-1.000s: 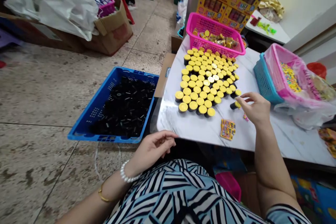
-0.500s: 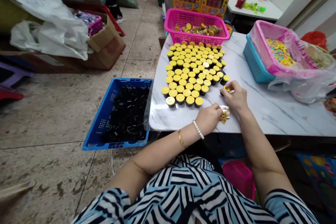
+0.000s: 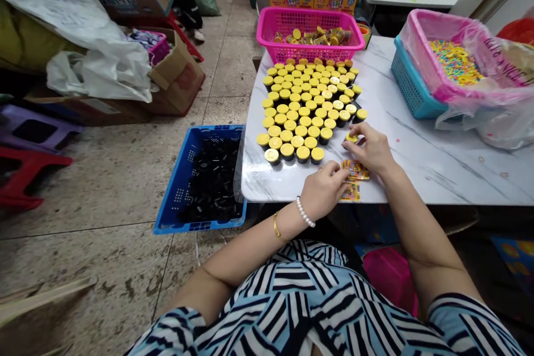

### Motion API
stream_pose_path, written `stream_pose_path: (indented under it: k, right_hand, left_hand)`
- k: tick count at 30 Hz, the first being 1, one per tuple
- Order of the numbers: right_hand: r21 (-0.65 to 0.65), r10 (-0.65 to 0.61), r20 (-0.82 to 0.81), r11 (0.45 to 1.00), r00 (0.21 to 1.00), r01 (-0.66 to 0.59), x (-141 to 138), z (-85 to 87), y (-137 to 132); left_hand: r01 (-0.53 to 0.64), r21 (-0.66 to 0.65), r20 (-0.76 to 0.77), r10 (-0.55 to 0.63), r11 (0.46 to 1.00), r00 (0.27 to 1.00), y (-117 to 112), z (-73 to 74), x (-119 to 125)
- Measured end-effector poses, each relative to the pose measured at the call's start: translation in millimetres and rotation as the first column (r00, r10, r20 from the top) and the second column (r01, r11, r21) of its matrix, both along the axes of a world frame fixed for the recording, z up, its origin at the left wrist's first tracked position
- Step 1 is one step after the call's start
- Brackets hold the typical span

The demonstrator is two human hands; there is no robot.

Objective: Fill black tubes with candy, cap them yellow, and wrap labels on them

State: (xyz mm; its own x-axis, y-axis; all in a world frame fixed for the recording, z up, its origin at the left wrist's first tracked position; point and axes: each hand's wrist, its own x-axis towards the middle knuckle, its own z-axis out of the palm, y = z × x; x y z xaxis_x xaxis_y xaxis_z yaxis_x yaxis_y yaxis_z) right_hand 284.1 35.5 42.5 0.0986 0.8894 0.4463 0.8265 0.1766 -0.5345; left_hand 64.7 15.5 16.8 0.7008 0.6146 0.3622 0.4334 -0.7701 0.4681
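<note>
Many small black pots with yellow lids (image 3: 308,105) stand packed together on the white marble table (image 3: 417,161). My right hand (image 3: 369,147) is closed on one yellow-lidded pot (image 3: 351,138) at the near right edge of that group. My left hand (image 3: 323,189) pinches a small colourful sticker sheet (image 3: 354,169) lying on the table just below the pots; a second sheet (image 3: 349,193) lies beside it at the table's front edge.
A pink basket (image 3: 308,44) of wrapped items stands behind the pots. At the right, a blue basket (image 3: 411,92) holds a pink bag-lined basket of coloured sweets (image 3: 454,61). A blue crate of black pots (image 3: 208,178) sits on the floor left of the table.
My left hand came up from the lap onto the sticker sheets. My right hand closed on the lone pot and drew it toward the group. The camera shifted and tilted down.
</note>
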Motion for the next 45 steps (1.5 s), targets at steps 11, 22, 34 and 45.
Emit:
stream_pose_path:
  k: [11,22,34,45]
  right_hand:
    - [0.141,-0.097,0.301,0.988,0.949,0.057,-71,-15.1,-163]
    - [0.238,-0.104,0.188,0.970,0.977,0.057,-82,-42.5,-138]
    - [0.146,-0.066,-0.366,0.981,0.928,0.127,-131,-12.7,-143]
    - [-0.152,-0.154,-0.769,0.987,0.620,0.056,-170,-11.8,-98]
  left_hand:
    - [0.030,-0.085,0.068,-0.024,0.996,0.997,-9,-6.5,-33]
    - [0.039,-0.735,0.263,0.231,0.677,0.937,-9,13.4,-80]
    - [0.208,-0.910,0.373,0.485,0.360,0.791,-14,27.6,-91]
    - [0.037,-0.654,0.602,0.491,0.756,0.629,-34,43.3,-108]
